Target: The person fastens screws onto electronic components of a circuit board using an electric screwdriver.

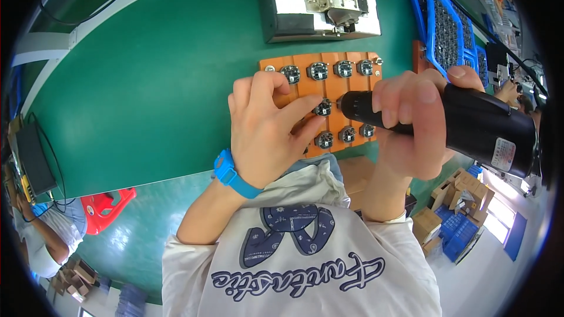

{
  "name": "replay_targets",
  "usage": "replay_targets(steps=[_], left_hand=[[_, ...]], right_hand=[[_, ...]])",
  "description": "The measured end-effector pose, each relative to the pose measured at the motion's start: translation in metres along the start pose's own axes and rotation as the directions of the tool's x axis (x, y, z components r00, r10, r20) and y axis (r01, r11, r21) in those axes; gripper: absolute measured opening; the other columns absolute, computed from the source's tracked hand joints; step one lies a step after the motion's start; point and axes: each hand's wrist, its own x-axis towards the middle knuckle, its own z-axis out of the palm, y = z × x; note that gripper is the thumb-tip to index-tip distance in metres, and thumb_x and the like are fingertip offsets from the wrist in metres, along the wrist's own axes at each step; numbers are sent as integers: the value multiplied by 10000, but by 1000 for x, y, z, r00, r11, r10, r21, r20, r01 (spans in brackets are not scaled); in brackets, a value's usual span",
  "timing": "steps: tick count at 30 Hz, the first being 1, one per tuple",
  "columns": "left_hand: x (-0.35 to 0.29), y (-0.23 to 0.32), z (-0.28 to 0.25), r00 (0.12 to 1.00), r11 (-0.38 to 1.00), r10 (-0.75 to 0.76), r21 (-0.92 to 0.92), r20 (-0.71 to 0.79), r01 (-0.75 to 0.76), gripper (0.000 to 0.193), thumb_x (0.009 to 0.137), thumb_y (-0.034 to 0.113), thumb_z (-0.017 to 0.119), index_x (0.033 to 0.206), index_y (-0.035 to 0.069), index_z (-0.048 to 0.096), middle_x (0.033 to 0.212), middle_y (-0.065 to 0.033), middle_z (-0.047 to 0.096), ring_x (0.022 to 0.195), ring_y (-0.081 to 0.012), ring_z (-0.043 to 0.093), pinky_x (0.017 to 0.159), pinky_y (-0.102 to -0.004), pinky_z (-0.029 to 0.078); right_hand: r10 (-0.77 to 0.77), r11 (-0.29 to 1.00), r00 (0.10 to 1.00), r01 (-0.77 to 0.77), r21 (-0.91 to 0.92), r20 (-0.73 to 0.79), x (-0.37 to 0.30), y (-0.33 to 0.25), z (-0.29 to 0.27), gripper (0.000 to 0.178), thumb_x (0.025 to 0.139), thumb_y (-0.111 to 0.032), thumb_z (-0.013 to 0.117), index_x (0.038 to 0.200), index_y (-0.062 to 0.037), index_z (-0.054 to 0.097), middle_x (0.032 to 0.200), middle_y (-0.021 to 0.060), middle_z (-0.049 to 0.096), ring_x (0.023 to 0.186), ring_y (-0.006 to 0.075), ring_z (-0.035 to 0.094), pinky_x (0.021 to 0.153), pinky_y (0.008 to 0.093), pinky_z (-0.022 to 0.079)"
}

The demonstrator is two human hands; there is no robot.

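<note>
My left hand [267, 120], with a blue band on its wrist, pinches a small round black part [322, 107] between thumb and fingertips. That part sits in the middle row of an orange fixture board [337, 122]. In my right hand [414, 120] is a black electric screwdriver [479, 120], held nearly level with my fingers wrapped around its body. Its narrow end points left at the pinched part; whether the tip touches it I cannot tell. Similar round parts stand in the far row [318, 71] and near row [347, 135] of the board.
Beyond the board stands a metal device [341, 6] with a bracket on its front. Blue trays [443, 26] full of small dark parts are at the far right. The green table [147, 82] stretches left to a black box [34, 155]. Another person's arm [47, 232] shows at left.
</note>
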Motion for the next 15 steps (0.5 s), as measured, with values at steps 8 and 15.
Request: replay_targets(steps=[8,15], left_hand=[[0,-1,-1,1000,1000,-13,-1,9,13,343,654,173,911,983,186,813,1032,-39,507,994,-265,498,819,-403,402],[0,-2,-1,1000,1000,-9,-2,2,9,344,652,171,914,980,186,813,1026,-40,505,984,-264,498,819,-402,400]], right_hand=[[16,997,998,-19,-70,-53,-1,-3,9,353,936,-8,533,1278,-10,444,684,61,511,531,169,516,561,363,476],[25,999,998,-27,-31,-65,-1,-6,12,348,938,-3,524,1276,-12,439,682,57,497,533,167,509,559,356,471]])
